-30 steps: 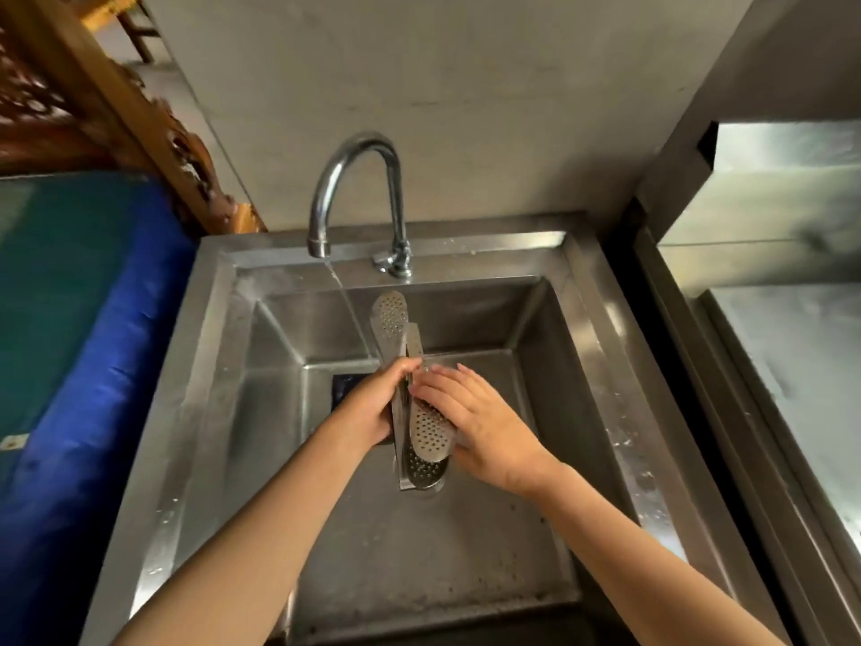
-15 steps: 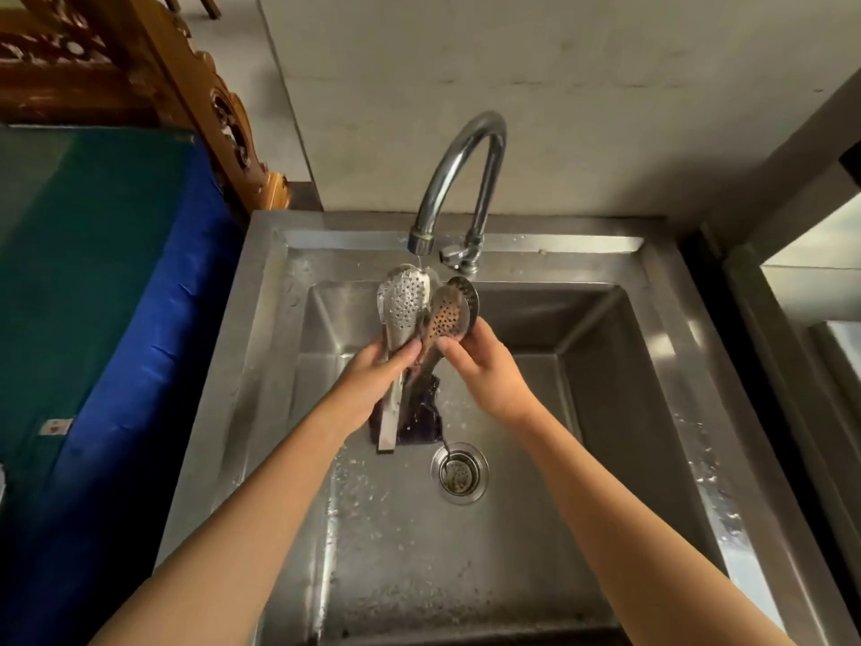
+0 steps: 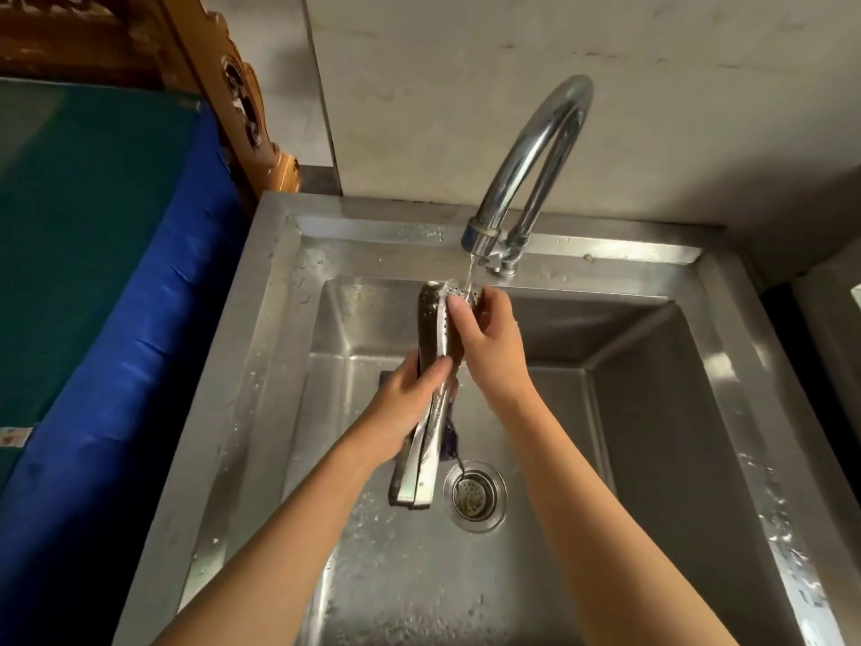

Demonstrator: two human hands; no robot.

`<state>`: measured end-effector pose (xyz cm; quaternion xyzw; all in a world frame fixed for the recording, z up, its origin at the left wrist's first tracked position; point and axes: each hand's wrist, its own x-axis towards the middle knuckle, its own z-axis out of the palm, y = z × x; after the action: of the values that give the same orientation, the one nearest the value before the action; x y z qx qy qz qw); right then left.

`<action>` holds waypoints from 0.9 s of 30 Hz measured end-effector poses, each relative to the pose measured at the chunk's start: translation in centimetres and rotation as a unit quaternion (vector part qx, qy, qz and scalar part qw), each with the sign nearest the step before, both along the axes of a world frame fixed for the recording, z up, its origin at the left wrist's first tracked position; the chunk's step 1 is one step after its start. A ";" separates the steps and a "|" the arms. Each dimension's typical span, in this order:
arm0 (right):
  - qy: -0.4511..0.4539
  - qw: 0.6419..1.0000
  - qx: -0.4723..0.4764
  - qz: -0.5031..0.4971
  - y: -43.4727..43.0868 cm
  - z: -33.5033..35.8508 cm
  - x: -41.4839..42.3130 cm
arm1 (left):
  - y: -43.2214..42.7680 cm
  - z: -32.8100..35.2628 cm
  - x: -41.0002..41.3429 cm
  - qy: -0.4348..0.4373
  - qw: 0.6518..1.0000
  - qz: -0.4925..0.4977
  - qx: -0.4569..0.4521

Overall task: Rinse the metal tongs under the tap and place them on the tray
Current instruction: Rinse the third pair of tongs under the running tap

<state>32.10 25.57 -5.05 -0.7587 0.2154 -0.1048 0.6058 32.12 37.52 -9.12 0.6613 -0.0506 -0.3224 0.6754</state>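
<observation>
Tongs up over the sink, both hands on them! The left hand grasps the shafts at mid-length, thumb across the front. The right hand curls round the perforated heads, thumb pressed on the near one. Just above those right fingertips, a thin stream drops from the tap onto the heads. The hinge end hangs well below the left fingers, beside the drain.

The step here looks like rinse and rub. Doing it well means turning the heads so water runs through the holes on both faces, with the right thumb working across them. The left grip should stay firm, because wet metal slips. The shafts and hinge look due a pass under that narrow stream too.

Hard to read: the right fingers behind the heads are hidden, so is the far face, and whether any dirt remains. A dark scrap shows below the left fingers behind the shafts; I cannot tell what it is. The tray is nowhere in view.
</observation>
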 end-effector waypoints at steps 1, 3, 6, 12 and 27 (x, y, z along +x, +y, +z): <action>0.000 0.999 0.051 0.005 0.1 0.2 0.0 | -0.3 0.0 -0.2 0.005 1.000 0.006 -0.003; -0.014 0.988 0.151 0.017 0.3 0.1 0.4 | -1.0 -0.1 -0.4 0.015 1.000 0.014 0.002; -0.042 0.982 0.183 -0.026 0.6 -0.4 1.0 | -1.7 0.0 -0.5 -0.005 0.999 0.043 0.010; -0.022 0.993 0.110 -0.047 1.4 -0.2 1.6 | -3.2 3.0 2.3 -0.156 0.972 0.178 -0.002; -0.030 0.979 -0.115 0.164 0.7 -1.4 0.3 | -5.8 4.9 3.9 0.101 0.964 0.166 -0.180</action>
<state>32.35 26.31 -6.48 -0.8449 0.0563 -0.0508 0.5296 35.99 31.76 -4.23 0.4922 0.0711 -0.2568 0.8287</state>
